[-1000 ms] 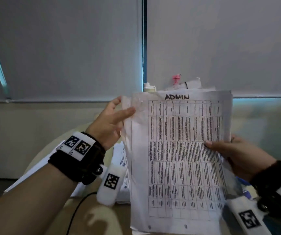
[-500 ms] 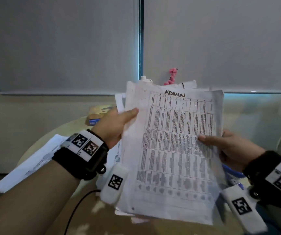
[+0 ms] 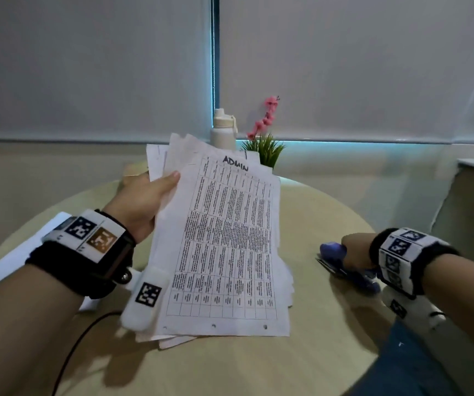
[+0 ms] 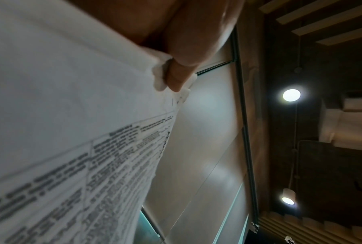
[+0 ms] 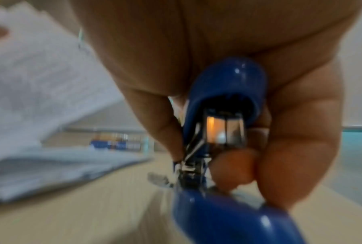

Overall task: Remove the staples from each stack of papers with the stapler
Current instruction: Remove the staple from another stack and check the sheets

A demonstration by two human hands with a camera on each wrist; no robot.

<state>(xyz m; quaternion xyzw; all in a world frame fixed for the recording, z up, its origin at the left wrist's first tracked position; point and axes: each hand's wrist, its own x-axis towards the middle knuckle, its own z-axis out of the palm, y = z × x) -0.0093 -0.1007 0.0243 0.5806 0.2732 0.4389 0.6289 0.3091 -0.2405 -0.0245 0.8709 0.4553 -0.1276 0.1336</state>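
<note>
My left hand (image 3: 147, 192) grips a stack of printed papers (image 3: 224, 247) headed "ADMIN" by its upper left corner, thumb on top. The stack tilts down with its lower edge on the round table (image 3: 316, 212). In the left wrist view my thumb (image 4: 182, 72) pinches the crumpled corner of the papers (image 4: 71, 115). My right hand (image 3: 356, 251) is at the table's right side, its fingers curled round a blue stapler (image 3: 334, 254). The right wrist view shows the blue stapler (image 5: 224, 132) held between thumb and fingers, its metal nose toward the camera.
A white bottle (image 3: 223, 130) and a small potted plant with pink flowers (image 3: 264, 138) stand at the table's far edge. More loose sheets (image 3: 15, 252) lie on the left. A black cable (image 3: 70, 358) runs across the near left. A box (image 5: 117, 142) sits beyond the papers.
My right hand let go of the papers and moved right to the stapler, which it now grips. The left hand lowered the stack toward the table. The view tilted down.
</note>
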